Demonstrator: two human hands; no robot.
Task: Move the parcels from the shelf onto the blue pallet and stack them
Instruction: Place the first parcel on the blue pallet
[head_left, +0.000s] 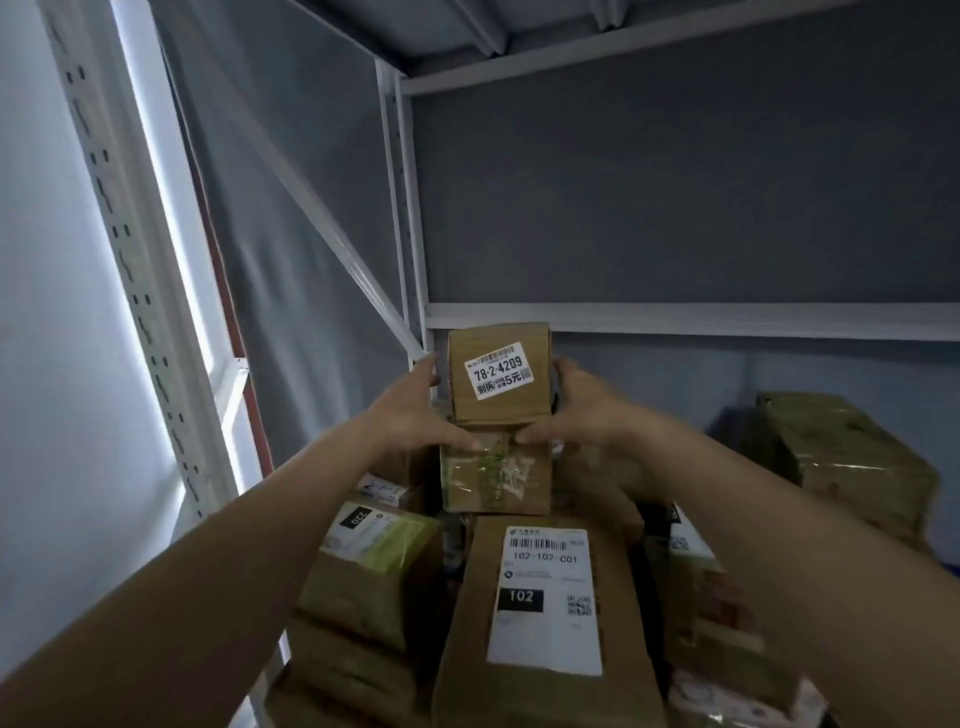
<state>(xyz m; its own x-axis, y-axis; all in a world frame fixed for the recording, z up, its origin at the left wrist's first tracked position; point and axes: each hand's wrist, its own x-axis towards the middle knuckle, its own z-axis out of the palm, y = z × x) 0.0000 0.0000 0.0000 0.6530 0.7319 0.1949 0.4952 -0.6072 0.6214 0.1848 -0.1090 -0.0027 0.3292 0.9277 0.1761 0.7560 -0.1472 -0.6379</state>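
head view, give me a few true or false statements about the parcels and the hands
1. Both hands hold the small box labelled 78-2-4209. True: the left hand and the right hand grip its sides.
2. That box is the lowest in the stack. False: it sits on a taped box.
3. The nearest parcel's label reads 102-102-C01. True.
4. The shelf board above the parcels is packed with boxes. False: none show on it.
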